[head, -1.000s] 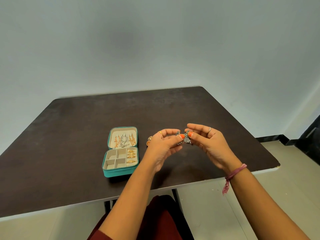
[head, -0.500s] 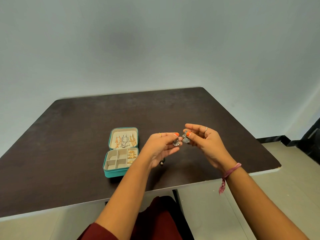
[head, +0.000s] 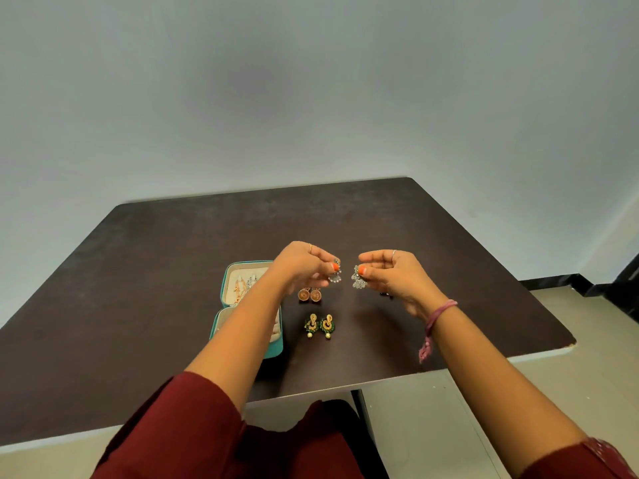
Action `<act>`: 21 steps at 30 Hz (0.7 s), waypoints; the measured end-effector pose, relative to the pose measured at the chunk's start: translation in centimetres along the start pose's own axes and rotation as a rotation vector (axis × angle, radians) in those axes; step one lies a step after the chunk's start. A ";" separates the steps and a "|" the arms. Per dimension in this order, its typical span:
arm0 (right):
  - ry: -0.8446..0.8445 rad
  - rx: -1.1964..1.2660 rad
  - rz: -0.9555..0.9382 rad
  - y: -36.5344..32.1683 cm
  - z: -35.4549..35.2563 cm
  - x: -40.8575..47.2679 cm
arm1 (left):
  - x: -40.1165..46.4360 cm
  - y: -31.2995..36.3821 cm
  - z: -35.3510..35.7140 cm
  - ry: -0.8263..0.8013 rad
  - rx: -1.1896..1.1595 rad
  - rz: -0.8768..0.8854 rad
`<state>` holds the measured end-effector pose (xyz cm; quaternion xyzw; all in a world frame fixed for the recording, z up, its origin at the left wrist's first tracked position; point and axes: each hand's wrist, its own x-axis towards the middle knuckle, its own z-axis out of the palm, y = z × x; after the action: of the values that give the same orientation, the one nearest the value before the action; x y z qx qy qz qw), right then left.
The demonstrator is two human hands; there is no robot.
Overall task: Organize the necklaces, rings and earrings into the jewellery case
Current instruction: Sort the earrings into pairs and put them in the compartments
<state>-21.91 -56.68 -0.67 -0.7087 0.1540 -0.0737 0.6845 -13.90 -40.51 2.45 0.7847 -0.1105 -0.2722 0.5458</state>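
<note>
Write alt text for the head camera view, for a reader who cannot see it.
A person's left hand and right hand each pinch one silver earring, left earring and right earring, above a dark table. Below them lie a round gold pair and a green and gold pair, beside an open teal jewellery case partly hidden by the left forearm.

Dark brown table (head: 173, 271) against a plain pale wall (head: 311, 81), light floor (head: 570, 392) beside it.

Dark brown table (head: 173, 271): matt, wood-look top.
Teal jewellery case (head: 276, 350): smooth shell, cream cloth-like lining.
Silver-grey filigree earrings (head: 359, 281): dull metal.
Pink wrist thread (head: 439, 312): cloth.
</note>
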 end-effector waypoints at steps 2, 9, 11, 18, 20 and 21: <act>-0.011 -0.056 0.025 0.2 0.2 0.7 | 0.7 0.3 0.0 0.024 0.183 -0.013; -0.034 -0.285 0.105 1.2 0.9 3.0 | 3.5 0.8 1.0 -0.058 0.684 -0.066; -0.041 -0.341 0.124 1.4 1.1 3.5 | 4.2 0.9 1.3 -0.049 0.717 -0.077; -0.065 -0.453 0.130 1.1 1.1 4.3 | 5.7 1.3 2.2 -0.091 0.979 -0.179; -0.072 -0.491 0.114 1.0 1.1 4.3 | 6.6 1.0 2.2 -0.085 1.025 -0.183; -0.076 -0.510 0.106 1.0 1.2 4.3 | 6.7 1.0 2.2 -0.092 1.032 -0.175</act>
<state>-17.57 -56.99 -2.14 -0.8515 0.1788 0.0302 0.4920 -9.44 -45.78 0.75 0.9450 -0.1883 -0.2612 0.0581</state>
